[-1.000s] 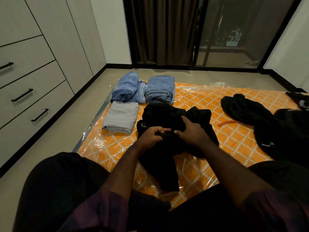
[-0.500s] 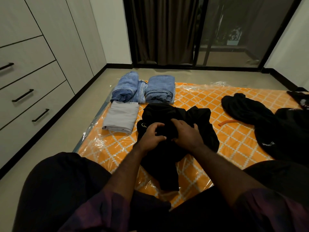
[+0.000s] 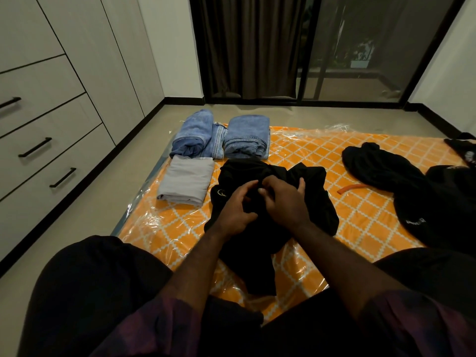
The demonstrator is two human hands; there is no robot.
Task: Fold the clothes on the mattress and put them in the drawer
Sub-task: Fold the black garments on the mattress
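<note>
A crumpled black garment [image 3: 260, 173] lies in front of me on the orange patterned mattress [image 3: 322, 155], which is wrapped in clear plastic. My left hand [image 3: 235, 210] and my right hand [image 3: 284, 199] sit side by side on its middle, fingers curled into the black cloth. Folded blue jeans [image 3: 192, 134] and a second folded pair [image 3: 247, 135] lie at the mattress's far left. A folded grey garment [image 3: 185, 180] lies in front of them. Closed drawers [image 3: 51, 140] with black handles fill the left wall.
More unfolded black clothes [image 3: 386, 168] are heaped on the right side of the mattress, with an orange strip [image 3: 350, 188] beside them. My dark-clad knees frame the near edge. Bare floor [image 3: 108, 197] runs between mattress and drawers. A curtain and glass door stand behind.
Both hands have shifted slightly away from me along the black garment, regathering the cloth. The folded clothes and the black heap have not moved.
</note>
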